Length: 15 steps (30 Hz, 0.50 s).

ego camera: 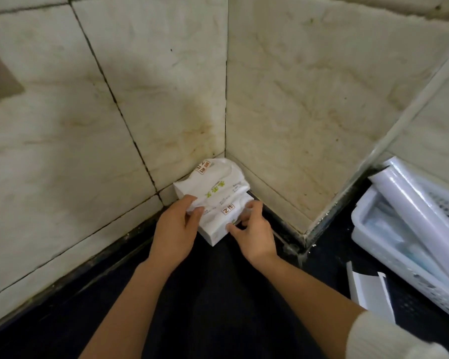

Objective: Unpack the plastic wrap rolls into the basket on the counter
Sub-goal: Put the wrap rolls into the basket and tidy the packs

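Left hand: my left hand [178, 224] pinches the near left edge of the white package [214, 200], thumb and fingers closed on the crumpled wrapper.

Right hand: my right hand [252, 230] grips the near right corner of the same package, fingers curled over the top and thumb pressed against its front edge.

Package: it sits on the dark table [218, 294], pushed into the corner where the two tiled walls [309, 99] meet. Its wrapper is white with green and orange printing, and looks loose and wrinkled on top. I cannot tell from here what is inside it.

Basket: a white basket [389, 257] with perforated sides stands on the table at the far right, well apart from the package and past the jutting wall corner.

Rolls: at least one long plastic wrap roll [420, 211] lies slanted in the basket, its shiny film catching the light; its upper end rests above the basket's rim. More pale shapes lie under it, too blurred for me to count.

Box: a flat white cardboard piece [368, 291] lies on the table just beside the basket's near end.

Sleeve: a cream knitted sleeve [389, 338] is pushed up on my right arm.
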{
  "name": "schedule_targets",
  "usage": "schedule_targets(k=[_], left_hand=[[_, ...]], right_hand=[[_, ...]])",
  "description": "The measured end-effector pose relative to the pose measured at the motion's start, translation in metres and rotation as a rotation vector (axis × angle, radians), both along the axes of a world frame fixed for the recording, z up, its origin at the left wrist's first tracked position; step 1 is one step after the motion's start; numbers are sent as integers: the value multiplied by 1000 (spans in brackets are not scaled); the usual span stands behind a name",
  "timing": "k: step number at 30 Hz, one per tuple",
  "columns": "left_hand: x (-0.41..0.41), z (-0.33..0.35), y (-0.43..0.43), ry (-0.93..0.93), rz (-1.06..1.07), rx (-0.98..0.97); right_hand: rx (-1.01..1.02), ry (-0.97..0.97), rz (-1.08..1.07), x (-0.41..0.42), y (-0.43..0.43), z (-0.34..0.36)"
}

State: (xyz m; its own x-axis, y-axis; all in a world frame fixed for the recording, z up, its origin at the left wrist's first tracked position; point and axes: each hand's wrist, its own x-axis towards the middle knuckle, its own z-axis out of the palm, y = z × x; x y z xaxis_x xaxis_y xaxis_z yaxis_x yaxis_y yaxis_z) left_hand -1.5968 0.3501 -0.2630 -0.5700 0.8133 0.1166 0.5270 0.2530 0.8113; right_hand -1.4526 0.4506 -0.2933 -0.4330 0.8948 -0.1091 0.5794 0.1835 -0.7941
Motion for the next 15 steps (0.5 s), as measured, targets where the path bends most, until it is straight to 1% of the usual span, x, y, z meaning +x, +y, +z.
schedule_targets(k=[2, 4, 7, 9, 12, 15], left_hand=[[-2, -4, 3, 3, 0, -10], [-3, -8, 5, -1, -12, -21], [-4, -11, 7, 17, -6, -50], [-4, -8, 7, 12, 12, -75], [2, 3, 2, 92, 53, -130], [27, 16, -3, 191, 134, -74]], right_hand=[[-120, 107, -130, -12, 6, -1], [-201, 144, -189, -18, 12, -4], [-371, 216, -202, -12, 23, -6], [-469, 261, -155, -2, 27, 0], [-406, 238, -58, 23, 24, 12], [-283, 237, 13, 66, 17, 28]])
